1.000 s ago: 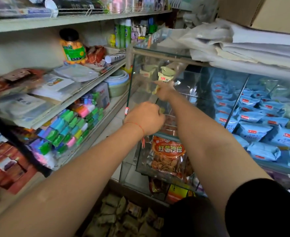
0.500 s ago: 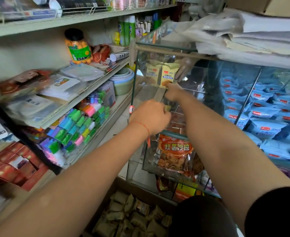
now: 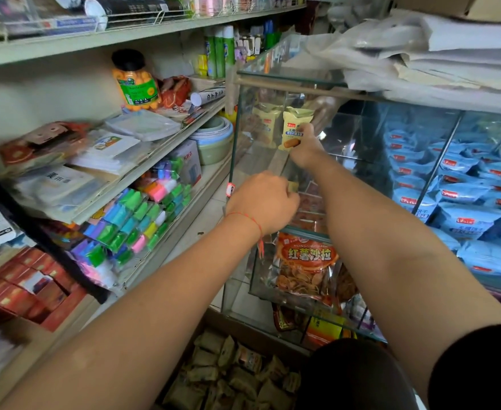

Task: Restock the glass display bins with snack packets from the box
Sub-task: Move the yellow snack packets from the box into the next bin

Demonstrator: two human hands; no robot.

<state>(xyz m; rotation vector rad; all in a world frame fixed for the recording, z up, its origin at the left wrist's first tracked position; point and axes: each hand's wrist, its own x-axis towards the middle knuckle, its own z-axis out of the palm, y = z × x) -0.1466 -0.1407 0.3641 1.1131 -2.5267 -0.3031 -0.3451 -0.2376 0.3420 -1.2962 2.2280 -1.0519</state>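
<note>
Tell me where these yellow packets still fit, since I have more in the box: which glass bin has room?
The far-left bin is mostly bare beside the right hand and its yellow packet. The blue-packet bins are crowded.

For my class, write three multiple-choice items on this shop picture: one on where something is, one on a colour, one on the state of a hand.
1. Where is the box of loose snack packets?
A. Low down, below the glass display bins
B. On the top wire shelf
C. On top of the glass case

2. What colour are the packets filling the right-hand glass bin?
A. Red
B. Blue
C. Green

3. What is the right hand doing?
A. Hanging empty
B. Pressing flat on glass
C. Holding a pale yellow packet

Key: 1 A, the box sits at the bottom edge under the arms; 2 B, they are blue with red labels; 3 C, its fingers grip the packet's lower edge inside the upper bin.
</note>
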